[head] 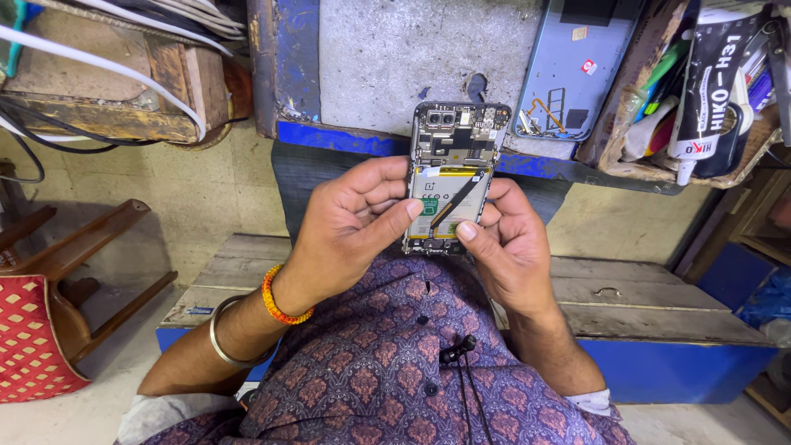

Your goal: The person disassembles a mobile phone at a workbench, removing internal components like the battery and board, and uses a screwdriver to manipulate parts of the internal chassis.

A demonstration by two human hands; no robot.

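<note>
Seen from above, over a lap in a purple patterned shirt (pixel 371 379). Below the lap, a long wooden bench (pixel 643 301) on a blue base, running left to right across a pale stone floor. Ahead, a grey desk (pixel 387 58) with a chipped blue edge. At far left, a wooden chair with a red patterned cushion (pixel 29 338); above it, a worn wooden block (pixel 107 91) with white cables draped over it. At upper right, an open wooden box (pixel 700 91) crammed with tools, tubes and packets. Just left of that box, leaning on the desk, a pale blue phone back cover (pixel 573 62), inner side showing.

Held up in mid-air over the lap, just short of the desk's edge: an opened phone (pixel 453 177), back removed, camera end pointing away, circuit board on top, a white battery with a dark strip across it beneath. Left hand (pixel 354 218) wrapped around the phone's left side, fingers clamped on it, thumb pressed on the battery. Right hand (pixel 507 243) cupped around the right side, fingers likewise closed on the phone, thumb tip on the battery's lower end. On the left wrist, an orange beaded bracelet (pixel 280 301); farther up the forearm, a plain metal bangle (pixel 227 342). On the shirt front, a small black clip microphone (pixel 457 350).
</note>
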